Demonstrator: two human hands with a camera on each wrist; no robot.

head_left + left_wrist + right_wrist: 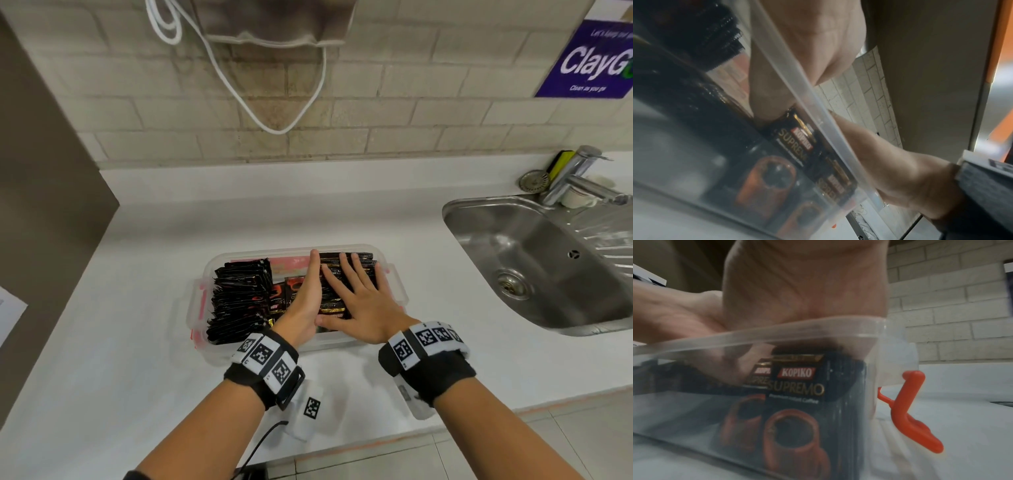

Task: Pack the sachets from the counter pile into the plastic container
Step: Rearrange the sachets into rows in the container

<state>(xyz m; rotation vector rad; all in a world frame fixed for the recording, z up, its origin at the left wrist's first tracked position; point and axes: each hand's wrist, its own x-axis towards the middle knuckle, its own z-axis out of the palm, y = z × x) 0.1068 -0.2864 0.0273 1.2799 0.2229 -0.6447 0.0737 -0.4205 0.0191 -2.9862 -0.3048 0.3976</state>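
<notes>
A clear plastic container (pixel 267 253) with red clips (pixel 910 410) stands on the white counter. Black Kopiko sachets fill it: one row (pixel 239 298) stands upright on the left, and another stack (pixel 356 262) lies on the right. My left hand (pixel 306 294) stands on edge with straight fingers against the left side of the right stack. My right hand (pixel 359 294) lies flat on top of that stack, fingers spread. The right wrist view shows the front sachet (pixel 797 386) through the container wall (pixel 890 353), under the palm (pixel 807 280). No loose sachets show on the counter.
A steel sink (pixel 548 257) with a tap (pixel 575 178) sits to the right. A white cord (pixel 274 126) hangs down the tiled wall behind the container. A brown panel (pixel 41 171) bounds the counter on the left, with a sheet of paper (pixel 10 315) at its foot.
</notes>
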